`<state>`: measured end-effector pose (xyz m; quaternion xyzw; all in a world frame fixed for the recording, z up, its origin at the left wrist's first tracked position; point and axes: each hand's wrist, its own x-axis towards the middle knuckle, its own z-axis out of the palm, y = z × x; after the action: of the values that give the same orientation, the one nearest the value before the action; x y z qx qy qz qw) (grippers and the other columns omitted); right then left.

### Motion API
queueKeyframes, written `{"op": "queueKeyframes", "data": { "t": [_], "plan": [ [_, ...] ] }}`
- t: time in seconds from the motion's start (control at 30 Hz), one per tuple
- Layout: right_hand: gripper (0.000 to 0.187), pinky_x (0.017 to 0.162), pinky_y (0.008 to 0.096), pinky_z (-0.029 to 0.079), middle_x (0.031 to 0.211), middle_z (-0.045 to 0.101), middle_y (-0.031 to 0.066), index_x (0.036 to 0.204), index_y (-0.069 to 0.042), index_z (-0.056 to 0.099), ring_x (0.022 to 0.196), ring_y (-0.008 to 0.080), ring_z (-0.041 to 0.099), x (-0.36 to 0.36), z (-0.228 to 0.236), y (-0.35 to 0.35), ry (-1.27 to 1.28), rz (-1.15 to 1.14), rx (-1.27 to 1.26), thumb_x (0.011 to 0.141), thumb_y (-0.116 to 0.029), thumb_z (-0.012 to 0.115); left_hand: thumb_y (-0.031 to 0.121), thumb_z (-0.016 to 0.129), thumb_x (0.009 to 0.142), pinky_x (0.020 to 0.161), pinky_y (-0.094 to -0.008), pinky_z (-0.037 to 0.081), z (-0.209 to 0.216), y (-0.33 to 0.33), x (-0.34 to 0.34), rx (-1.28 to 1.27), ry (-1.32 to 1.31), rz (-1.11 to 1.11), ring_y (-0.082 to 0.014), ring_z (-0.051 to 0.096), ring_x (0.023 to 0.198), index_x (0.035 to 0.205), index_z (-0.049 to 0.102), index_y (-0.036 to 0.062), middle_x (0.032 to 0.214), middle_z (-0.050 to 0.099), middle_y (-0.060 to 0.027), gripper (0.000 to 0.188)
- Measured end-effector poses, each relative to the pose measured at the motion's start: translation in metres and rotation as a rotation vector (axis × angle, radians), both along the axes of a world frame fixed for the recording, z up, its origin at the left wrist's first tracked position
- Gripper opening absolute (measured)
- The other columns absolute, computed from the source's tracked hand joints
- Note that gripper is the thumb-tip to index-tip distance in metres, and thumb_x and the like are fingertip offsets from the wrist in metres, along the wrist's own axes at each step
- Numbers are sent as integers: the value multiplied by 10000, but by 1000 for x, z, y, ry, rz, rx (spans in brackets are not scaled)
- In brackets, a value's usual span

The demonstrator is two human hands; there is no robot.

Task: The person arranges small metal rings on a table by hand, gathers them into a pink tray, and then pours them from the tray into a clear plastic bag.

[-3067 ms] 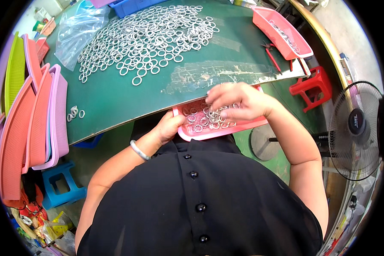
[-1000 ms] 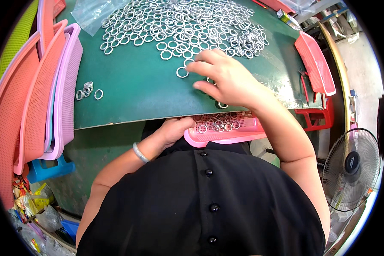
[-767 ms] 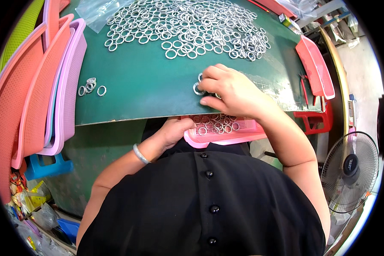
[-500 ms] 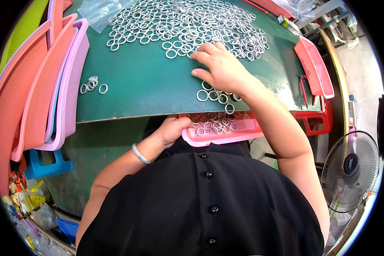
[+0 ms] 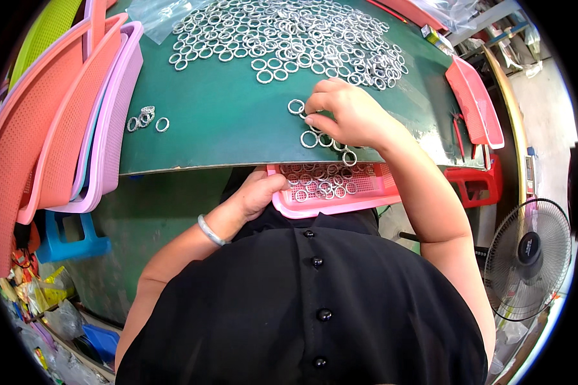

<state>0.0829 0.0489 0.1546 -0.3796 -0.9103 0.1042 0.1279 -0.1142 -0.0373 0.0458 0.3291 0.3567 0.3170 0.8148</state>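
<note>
My left hand (image 5: 265, 192) grips the left end of a pink plastic basket (image 5: 315, 210), thumb over its rim, held just under the table's front edge. Several silvery rings (image 5: 325, 188) lie inside it. My right hand (image 5: 343, 112) is over the green table with its fingers bent down and the thumb apart from them. One ring (image 5: 295, 107) lies at its fingertips, and a small group of rings (image 5: 309, 140) sits under and in front of the palm, near the edge. Beyond it spreads a large pile of the same rings (image 5: 289, 38).
Stacked pink and purple baskets (image 5: 112, 122) stand at the left, beside a few loose rings (image 5: 146, 118). To the right are another pink basket (image 5: 472, 102), red-handled pliers (image 5: 458, 136), a red stool (image 5: 478, 183) and a fan (image 5: 528, 250). A clear plastic bag (image 5: 164, 16) lies far left.
My right hand has drawn back from the pile toward me, and a ring now lies at its fingertips, apart from the pile. My left hand still holds the basket.
</note>
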Motion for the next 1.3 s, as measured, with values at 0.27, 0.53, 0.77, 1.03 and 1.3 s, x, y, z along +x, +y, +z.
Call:
{"op": "queueKeyframes", "data": {
  "t": [0.27, 0.53, 0.77, 1.03, 1.3],
  "plan": [
    [154, 761, 398, 465, 845, 585, 106, 895, -35, 652, 865, 306, 555, -1, 6, 6, -16, 3, -32, 785, -142, 655, 17, 505, 744, 913, -308, 441, -2, 2, 0, 22, -5, -15, -189, 568, 1012, 1179, 522, -42, 1133, 588, -106, 440],
    [305, 841, 410, 465, 967, 582, 151, 969, -58, 618, 997, 326, 549, -28, -10, 20, -88, -79, 57, 804, -312, 648, 16, 504, 752, 918, -308, 438, -5, 1, 1, -7, 37, -11, -195, 569, 1025, 1175, 537, -43, 1146, 590, -110, 429],
    [223, 796, 407, 482, 932, 571, 131, 920, -40, 617, 917, 314, 575, -42, 3, 23, 0, 0, -3, 805, -230, 632, 15, 505, 751, 878, -299, 457, -9, 5, -2, -7, 69, -38, -175, 590, 970, 1119, 577, -43, 1073, 623, -101, 380],
    [214, 825, 380, 482, 1068, 602, 106, 938, -24, 630, 953, 290, 555, -59, -19, 29, -69, 63, 229, 798, -185, 615, 8, 512, 735, 850, -291, 459, -9, 7, -2, -1, 103, -35, -165, 582, 941, 1113, 579, -38, 1068, 614, -90, 386],
    [222, 798, 400, 459, 962, 588, 129, 1006, -37, 611, 896, 312, 546, -49, -9, 24, 82, -83, 225, 802, -125, 613, -14, 493, 749, 861, -304, 460, -6, 8, 1, 42, 64, 9, -183, 579, 974, 1152, 552, -45, 1121, 594, -106, 409]
  ]
}}
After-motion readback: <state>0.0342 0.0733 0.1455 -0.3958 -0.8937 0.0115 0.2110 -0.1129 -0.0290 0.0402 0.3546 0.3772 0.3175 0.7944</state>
